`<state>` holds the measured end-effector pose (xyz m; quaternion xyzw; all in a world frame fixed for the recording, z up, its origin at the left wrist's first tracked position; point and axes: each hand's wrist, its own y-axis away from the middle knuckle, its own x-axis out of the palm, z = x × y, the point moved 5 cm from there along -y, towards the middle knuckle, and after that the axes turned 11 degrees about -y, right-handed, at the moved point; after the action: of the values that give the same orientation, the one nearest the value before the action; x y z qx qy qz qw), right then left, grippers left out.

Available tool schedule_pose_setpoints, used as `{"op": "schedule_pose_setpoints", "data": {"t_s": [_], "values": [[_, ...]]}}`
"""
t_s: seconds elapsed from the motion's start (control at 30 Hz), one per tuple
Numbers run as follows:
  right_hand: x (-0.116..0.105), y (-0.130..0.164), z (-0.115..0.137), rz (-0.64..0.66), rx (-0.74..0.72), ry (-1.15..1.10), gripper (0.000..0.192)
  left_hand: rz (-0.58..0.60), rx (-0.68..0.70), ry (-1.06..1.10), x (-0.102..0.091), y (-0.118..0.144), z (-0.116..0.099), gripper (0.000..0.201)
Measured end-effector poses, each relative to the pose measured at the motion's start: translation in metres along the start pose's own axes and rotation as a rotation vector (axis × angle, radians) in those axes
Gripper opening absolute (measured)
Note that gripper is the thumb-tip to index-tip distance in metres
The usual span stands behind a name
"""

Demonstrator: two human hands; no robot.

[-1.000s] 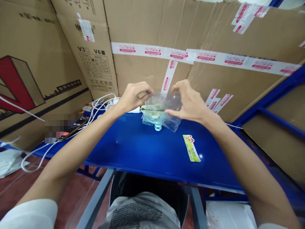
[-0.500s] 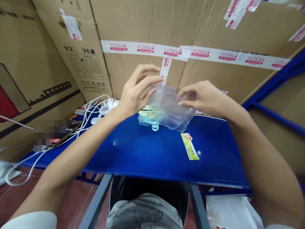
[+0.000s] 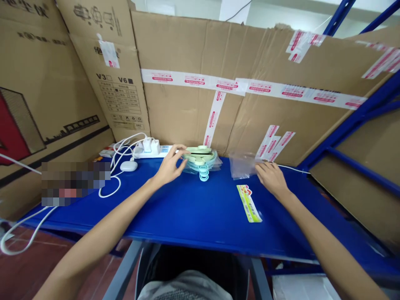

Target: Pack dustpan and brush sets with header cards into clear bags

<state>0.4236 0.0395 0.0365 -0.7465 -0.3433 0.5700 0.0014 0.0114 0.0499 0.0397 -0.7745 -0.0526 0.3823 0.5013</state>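
— Clear plastic, that bag (image 3: pixel 243 165): where is it now? Half a second ago both hands held it up over the stack.

— Down on the blue surface (image 3: pixel 200 208) now, flat, off to the right of the stack (image 3: pixel 200 159) and near the cardboard wall (image 3: pixel 250 116). The hands have dropped and moved apart.

— And the right hand (image 3: pixel 271 178)?

— Palm down on the surface, arm stretched forward, fingers loosely spread. Its fingertips touch the bag's near right edge; the grip is slack, pinching nothing.

— The left hand (image 3: pixel 170 165)?

— Also low, reaching in from the left. Its fingers are extended, tips against the left rim of the pale green stack, not closed around it.

— What sits under that stack?

— A light blue coil (image 3: pixel 203 171) shows at its front. A yellow-green label (image 3: pixel 249 203) lies just beside the right wrist.
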Motion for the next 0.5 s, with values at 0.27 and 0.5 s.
{"op": "schedule_pose_setpoints", "data": {"t_s": [0.27,0.5], "values": [[0.024,-0.013,-0.034,0.422,0.091,-0.226,0.077,0.081,-0.033,-0.083,0.009,0.016,0.006,0.031],[-0.040,-0.061,0.019,0.405,0.147,-0.215,0.093,0.234,0.021,-0.167,0.021,-0.016,0.026,0.075]]}}
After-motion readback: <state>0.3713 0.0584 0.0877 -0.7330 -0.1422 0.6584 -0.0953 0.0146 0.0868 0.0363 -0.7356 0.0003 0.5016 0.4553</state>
